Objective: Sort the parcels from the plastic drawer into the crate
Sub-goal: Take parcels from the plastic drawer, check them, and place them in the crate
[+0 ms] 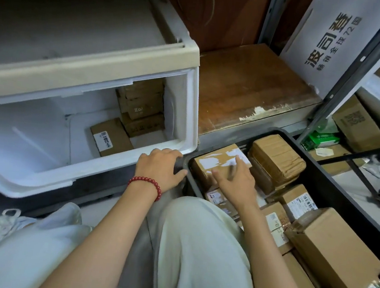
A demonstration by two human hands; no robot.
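White plastic marks the left of the scene: the plastic drawer (pixel 103 165) stands pulled out, mostly emptied, with parcels left only at its far right end. A flat labelled parcel (pixel 111 136) lies on the drawer floor, and a small stack of cardboard boxes (pixel 141 109) sits behind it under the cabinet frame.

The person's left hand (pixel 158 168), with a red bead bracelet (pixel 145 185) at the wrist, sits on the drawer's front corner. Its fingers are hooked over the rim and the thumb points toward the crate.

Just to the right, the right hand (pixel 236 183) lies with straight, spread fingers on a torn-label parcel (pixel 208 162) in the near-left corner of the black crate (pixel 325 177). It clamps nothing. A dark streak between two fingers is too blurred to identify. Beside that parcel stands a tape-wrapped bundle (pixel 276 156). Further right and nearer the person, more boxes fill the crate, a large plain carton (pixel 331 252) riding on top.

The step in hand looks like seating the torn-label parcel. To do it well, she should press it flat into the corner, flush against the taped bundle, so that no gap is wasted. The left hand should hold the drawer steady. The next reach should probably take the flat labelled parcel first, since it lies nearest and loose, and the stack behind after that. Space in the crate looks tight, so small boxes belong in the gaps.
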